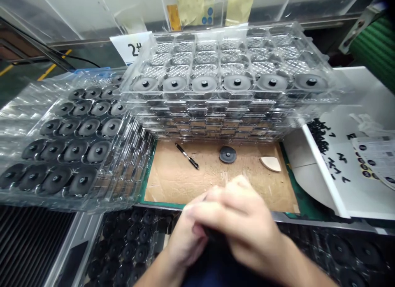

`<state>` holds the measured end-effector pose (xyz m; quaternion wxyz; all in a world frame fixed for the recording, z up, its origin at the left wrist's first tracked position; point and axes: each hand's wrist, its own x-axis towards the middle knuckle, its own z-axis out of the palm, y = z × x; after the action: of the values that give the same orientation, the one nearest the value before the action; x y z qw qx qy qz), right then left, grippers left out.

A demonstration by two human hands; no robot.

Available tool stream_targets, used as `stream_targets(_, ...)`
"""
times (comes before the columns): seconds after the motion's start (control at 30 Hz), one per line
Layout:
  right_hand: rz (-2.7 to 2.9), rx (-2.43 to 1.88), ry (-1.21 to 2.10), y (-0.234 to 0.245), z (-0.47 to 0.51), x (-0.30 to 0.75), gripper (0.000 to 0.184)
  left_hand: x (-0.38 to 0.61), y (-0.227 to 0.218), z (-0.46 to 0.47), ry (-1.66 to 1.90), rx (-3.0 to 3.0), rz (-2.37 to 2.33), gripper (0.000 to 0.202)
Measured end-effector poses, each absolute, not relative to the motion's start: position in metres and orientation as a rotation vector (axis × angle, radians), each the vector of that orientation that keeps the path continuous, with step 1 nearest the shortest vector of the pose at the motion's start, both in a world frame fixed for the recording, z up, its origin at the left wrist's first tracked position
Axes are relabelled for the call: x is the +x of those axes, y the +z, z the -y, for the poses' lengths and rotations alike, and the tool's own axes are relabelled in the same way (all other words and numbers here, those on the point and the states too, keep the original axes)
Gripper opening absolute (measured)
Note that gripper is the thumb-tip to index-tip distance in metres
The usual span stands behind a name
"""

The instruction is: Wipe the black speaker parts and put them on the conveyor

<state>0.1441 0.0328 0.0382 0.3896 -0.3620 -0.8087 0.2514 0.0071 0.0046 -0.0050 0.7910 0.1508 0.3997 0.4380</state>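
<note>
Left hand point(189, 231) and right hand point(247, 221) meet, fingers curled; blur hides whether they grasp anything, so steady, even pressure suits here! Beyond them, the black disc point(227, 155) lies on the cardboard point(168, 180).

Left hand point(188, 229) and right hand point(243, 215) pressed together, blurred, over table's point(308, 221) near edge; dark shape point(212, 234) between them unclear. Beyond, cardboard sheet point(169, 178) bearing black pen point(187, 156), dark disc point(227, 154) with central stud, pale wedge-shaped piece point(270, 163). Behind: stack of clear plastic trays point(263, 68), six discs point(204, 84) in top tray's front row. Left: another clear tray point(89, 204) with rows of discs. Right: white bin point(370, 207), small black parts point(319, 135) inside.
</note>
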Motion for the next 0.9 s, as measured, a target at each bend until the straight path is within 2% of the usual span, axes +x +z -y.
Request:
stream_targets(0.17, 1.789, -1.456, 0.910, -0.035, -0.040, 0.161, 0.023, -0.010, -0.015, -0.001, 1.043, 0.198, -0.760, 0.064)
stream_targets(0.27, 1.874, -1.541, 1.040, -0.082, -0.026, 0.164, 0.023, -0.019, -0.019, 0.001, 1.056, 0.159, -0.741, 0.070)
stream_targets(0.33, 1.886, -1.564, 1.062, -0.092, -0.016, 0.162, 0.023, -0.022, -0.020, 0.001, 1.054, 0.139, -0.752, 0.073)
stream_targets(0.4, 1.822, -1.609, 1.037, -0.077, -0.014, 0.158, 0.024, -0.023, -0.019, 0.000, 1.052, 0.127, -0.770, 0.071)
stream_targets(0.5, 1.661, -1.585, 0.908, -0.024, -0.018, 0.144, 0.024, -0.022, -0.017, -0.001, 1.070, 0.129, -0.784, 0.068)
stream_targets(0.63, 1.881, -1.170, 0.681, 0.036, -0.022, 0.115, 0.023, -0.024, -0.015, -0.003, 1.059, 0.167, -0.779, 0.059)
stream_targets(0.77, 2.142, -1.036, 0.926, 0.044, -0.026, 0.103, 0.022, -0.027, -0.017, -0.004, 1.056, 0.203, -0.822, 0.061)
stream_targets(0.83, 2.144, -1.079, 0.858, 0.041, -0.030, 0.101, 0.021, -0.026, -0.018, -0.004, 1.049, 0.208, -0.795, 0.064)
stream_targets(0.9, 2.089, -1.113, 0.685, 0.041, -0.031, 0.101, 0.023, -0.023, -0.016, -0.004, 1.014, 0.200, -0.743, 0.059)
